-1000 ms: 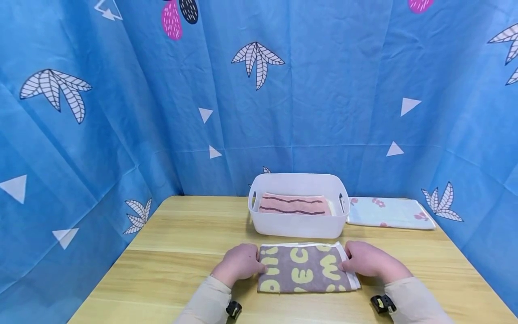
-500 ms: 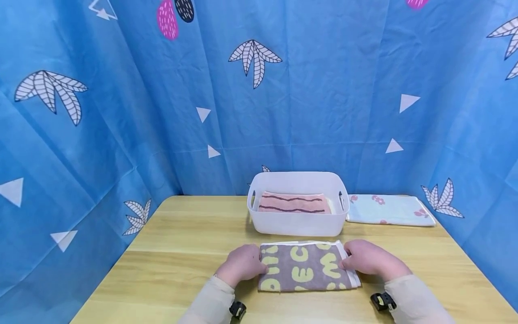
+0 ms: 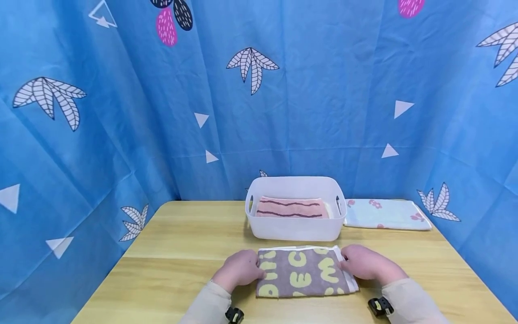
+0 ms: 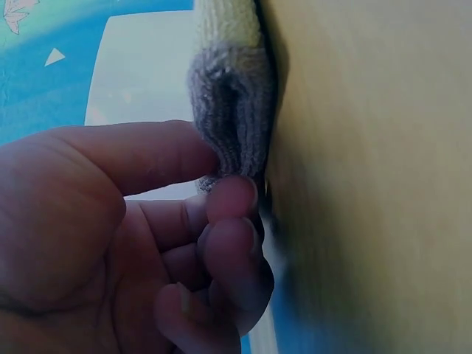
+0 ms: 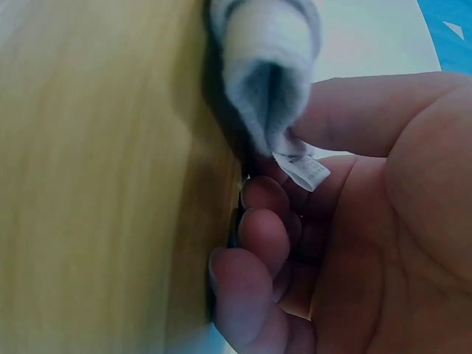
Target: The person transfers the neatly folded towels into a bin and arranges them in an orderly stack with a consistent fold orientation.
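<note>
A folded grey-purple towel (image 3: 301,272) with yellow letters and a white border lies on the table in front of the white basket. At its left end my left hand (image 3: 240,268) pinches the edge, thumb on top and fingers beneath. My right hand (image 3: 366,262) pinches the opposite end the same way. The left wrist view shows the towel's rounded fold (image 4: 232,110) between thumb and fingertips. In the right wrist view the pale layered end (image 5: 269,81) sits by the thumb, and a small white label (image 5: 306,173) sticks out.
Behind the towel stands a white plastic basket (image 3: 295,228) with a pink towel (image 3: 289,208) with dark wavy stripes inside. A folded pale towel with pink flowers (image 3: 386,214) lies right of the basket. Blue curtains (image 3: 323,90) hang around the wooden table (image 3: 182,252).
The head view has shifted slightly. Both hands keep hold of the towel's ends, and the towel stays in place on the table.
</note>
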`<action>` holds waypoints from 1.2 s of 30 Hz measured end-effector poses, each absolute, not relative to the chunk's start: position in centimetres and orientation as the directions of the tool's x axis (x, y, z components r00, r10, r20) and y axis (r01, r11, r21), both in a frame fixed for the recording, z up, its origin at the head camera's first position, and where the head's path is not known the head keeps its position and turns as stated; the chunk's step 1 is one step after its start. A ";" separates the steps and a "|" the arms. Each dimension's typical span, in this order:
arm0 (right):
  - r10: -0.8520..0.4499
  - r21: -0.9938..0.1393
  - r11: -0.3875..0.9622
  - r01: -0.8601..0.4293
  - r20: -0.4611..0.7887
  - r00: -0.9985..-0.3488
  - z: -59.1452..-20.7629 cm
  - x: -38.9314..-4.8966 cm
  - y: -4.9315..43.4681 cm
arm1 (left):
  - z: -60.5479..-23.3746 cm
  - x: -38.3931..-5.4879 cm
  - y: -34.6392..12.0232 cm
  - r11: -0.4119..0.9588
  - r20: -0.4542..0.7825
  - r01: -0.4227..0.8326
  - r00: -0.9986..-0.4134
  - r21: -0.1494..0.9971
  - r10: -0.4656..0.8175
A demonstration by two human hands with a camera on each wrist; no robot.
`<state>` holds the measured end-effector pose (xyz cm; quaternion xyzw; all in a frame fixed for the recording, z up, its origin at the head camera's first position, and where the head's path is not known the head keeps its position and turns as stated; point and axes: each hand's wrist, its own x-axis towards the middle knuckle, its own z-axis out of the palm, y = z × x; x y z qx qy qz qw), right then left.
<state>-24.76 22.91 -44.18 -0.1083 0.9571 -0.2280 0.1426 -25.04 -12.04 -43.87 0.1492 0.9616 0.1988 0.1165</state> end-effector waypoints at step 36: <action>-0.370 -0.585 0.771 -0.250 -0.093 -0.924 -42.8 -24.5 23.3 | -42.1 -25.2 -14.1 0.838 -0.088 0.326 -0.912 0.438 0.401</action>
